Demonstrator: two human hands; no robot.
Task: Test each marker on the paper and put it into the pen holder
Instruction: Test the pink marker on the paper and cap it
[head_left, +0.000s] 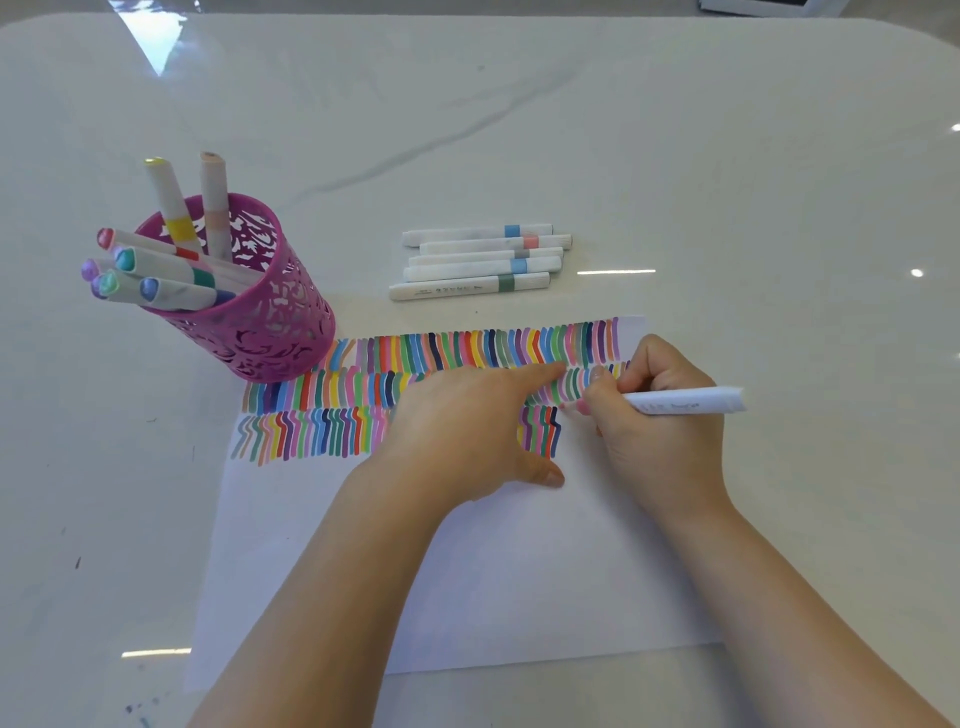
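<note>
the right hand (654, 415) pinches a pink-tipped marker (685, 402) in curled fingers (602, 395), its tip at the paper (519, 571) beside the end of row 3. the left hand (467, 431) lies flat on the sheet, fingers straight, gripping nothing. 5 more markers (480, 262) lie at 12 o'clock on the desk (727, 156), and the pen holder (280, 322) stands at 10 o'clock. if the left hand eases off, the sheet may slide mid-stroke, and its thumb could smear fresh ink.

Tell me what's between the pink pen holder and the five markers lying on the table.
Nothing: the head view shows only bare white table between the pen holder and the five markers.
</note>
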